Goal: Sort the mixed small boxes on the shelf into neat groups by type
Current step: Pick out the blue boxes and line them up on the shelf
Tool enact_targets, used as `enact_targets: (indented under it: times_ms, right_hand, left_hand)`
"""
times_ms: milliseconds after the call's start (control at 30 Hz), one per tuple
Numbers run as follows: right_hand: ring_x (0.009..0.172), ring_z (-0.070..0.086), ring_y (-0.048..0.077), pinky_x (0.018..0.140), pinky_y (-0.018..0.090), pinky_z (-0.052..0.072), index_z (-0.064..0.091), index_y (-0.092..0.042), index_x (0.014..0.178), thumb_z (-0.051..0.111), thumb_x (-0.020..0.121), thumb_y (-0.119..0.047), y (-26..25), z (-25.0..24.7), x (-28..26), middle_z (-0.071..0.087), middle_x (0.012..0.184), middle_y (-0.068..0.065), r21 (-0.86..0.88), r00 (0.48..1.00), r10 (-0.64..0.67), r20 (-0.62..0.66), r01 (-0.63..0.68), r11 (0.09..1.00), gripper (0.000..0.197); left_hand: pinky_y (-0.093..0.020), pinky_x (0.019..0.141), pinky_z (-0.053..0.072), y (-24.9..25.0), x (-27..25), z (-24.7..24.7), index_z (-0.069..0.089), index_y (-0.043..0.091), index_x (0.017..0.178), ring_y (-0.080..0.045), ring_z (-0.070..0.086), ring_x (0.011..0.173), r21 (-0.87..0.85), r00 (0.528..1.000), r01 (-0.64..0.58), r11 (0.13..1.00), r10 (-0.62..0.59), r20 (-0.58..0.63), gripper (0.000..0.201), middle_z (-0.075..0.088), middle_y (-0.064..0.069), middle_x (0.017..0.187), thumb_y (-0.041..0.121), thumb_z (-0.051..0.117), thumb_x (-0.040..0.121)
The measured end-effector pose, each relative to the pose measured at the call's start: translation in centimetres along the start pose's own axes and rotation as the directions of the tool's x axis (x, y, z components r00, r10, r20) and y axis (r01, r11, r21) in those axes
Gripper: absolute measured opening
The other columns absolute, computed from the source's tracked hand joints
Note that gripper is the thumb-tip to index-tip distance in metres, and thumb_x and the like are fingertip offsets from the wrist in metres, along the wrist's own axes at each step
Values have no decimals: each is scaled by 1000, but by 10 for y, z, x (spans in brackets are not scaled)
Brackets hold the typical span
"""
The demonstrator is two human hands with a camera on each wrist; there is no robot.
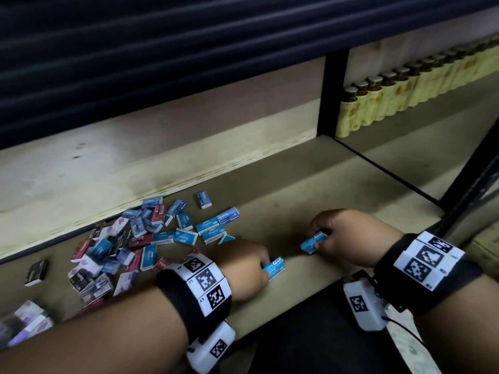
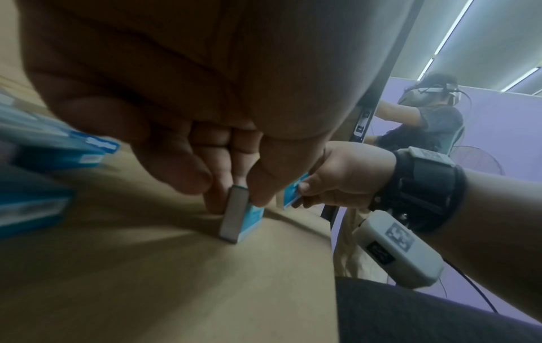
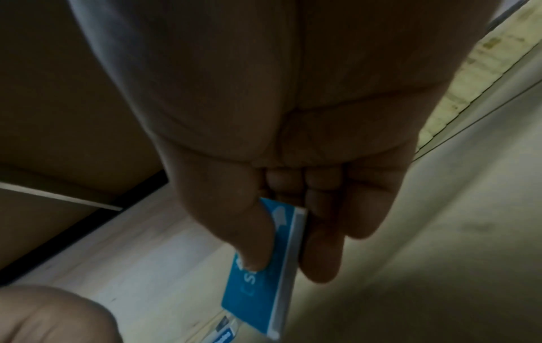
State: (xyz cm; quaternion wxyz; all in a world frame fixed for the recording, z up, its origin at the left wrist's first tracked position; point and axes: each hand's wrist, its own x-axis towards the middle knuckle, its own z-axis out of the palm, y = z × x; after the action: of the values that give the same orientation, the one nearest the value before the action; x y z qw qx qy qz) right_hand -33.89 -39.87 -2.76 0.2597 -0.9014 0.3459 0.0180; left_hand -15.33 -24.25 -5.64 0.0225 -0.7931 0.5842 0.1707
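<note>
A jumble of small boxes (image 1: 140, 238), light blue, dark blue, red, black and pale purple, lies on the left of the shelf board (image 1: 310, 184). My left hand (image 1: 266, 267) pinches one light blue staples box (image 1: 275, 268) between thumb and fingers, its corner touching the board (image 2: 176, 266); the same box (image 2: 242, 219) shows in the left wrist view. To the right, my right hand (image 1: 322, 242) pinches another light blue box (image 1: 313, 242), seen close in the right wrist view (image 3: 264, 266). The two held boxes are a short gap apart.
A row of yellow-labelled bottles (image 1: 405, 93) lines the back of the neighbouring bay behind a black upright (image 1: 330, 95). A lone black box (image 1: 36, 272) lies far left. Pale purple boxes (image 1: 29, 319) sit at the front left. Another person (image 2: 425, 116) stands beyond the rack.
</note>
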Motion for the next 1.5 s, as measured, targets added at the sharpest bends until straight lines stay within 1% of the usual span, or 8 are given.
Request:
enact_targets:
  times_ms: [167,533,833,1000,1133,1233,1400,1500]
  right_hand:
    - [71,61,-2,61,15,47,69,-40,87,67,72,-26,15,3,-2,67,79,-19,-6,999,33,-29,-34,999,20]
    - [77,62,3,73,26,54,66,-42,94,66,70,-31,22,3,2,67,84,-18,-106,998,50,46,-44,993,26]
    - [83,61,4,77,25,46,61,-51,100,64,67,-34,20,12,3,65,85,-22,-165,996,87,38,-79,983,37]
    - [95,64,4,77,19,48,58,-46,124,67,71,-38,21,5,3,67,108,-19,-86,998,60,-1,-60,995,54]
    - [88,62,2,66,16,43,59,-51,112,68,74,-46,9,1,0,62,93,-22,-29,996,-7,-86,4,1000,39]
    - [84,61,-2,68,17,46,58,-52,109,71,76,-45,-12,2,-3,59,84,-25,22,993,-68,-93,70,997,36]
    - [79,60,-8,68,8,44,65,-47,104,73,76,-35,-53,9,5,66,95,-25,89,980,-196,-40,199,976,31]
    - [81,59,-6,73,14,47,63,-44,112,70,78,-36,-80,17,14,65,103,-23,17,976,-216,29,216,976,35]
  left_hand:
    - [-24,69,39,19,17,-2,67,34,94,-17,64,88,18,999,-44,999,44,-8,20,69,8,94,44,57,80]
    - [-23,57,35,41,36,-9,66,35,94,-12,60,76,33,997,-76,997,75,22,19,61,12,79,47,61,80]
    - [-22,53,31,41,37,-7,66,40,99,-11,56,72,26,996,-87,996,87,16,26,58,13,75,52,57,77]
    - [-21,64,39,28,30,-13,63,39,112,-6,63,88,-90,998,-58,994,57,-16,43,68,18,98,62,58,77]
    - [-17,67,41,6,8,-16,65,40,111,4,61,84,-214,998,-17,977,4,-59,40,65,23,88,61,63,78]
    - [-11,68,40,-16,-13,-19,66,39,111,11,59,82,-278,994,17,960,-46,-98,36,65,24,86,56,66,79]
    - [-21,79,50,-57,-56,-27,67,36,112,10,61,83,-319,980,88,944,-140,-144,31,69,22,90,48,68,83]
    - [-25,83,52,-78,-78,-30,65,40,113,10,61,88,-317,971,140,938,-192,-141,32,68,25,93,48,66,82]
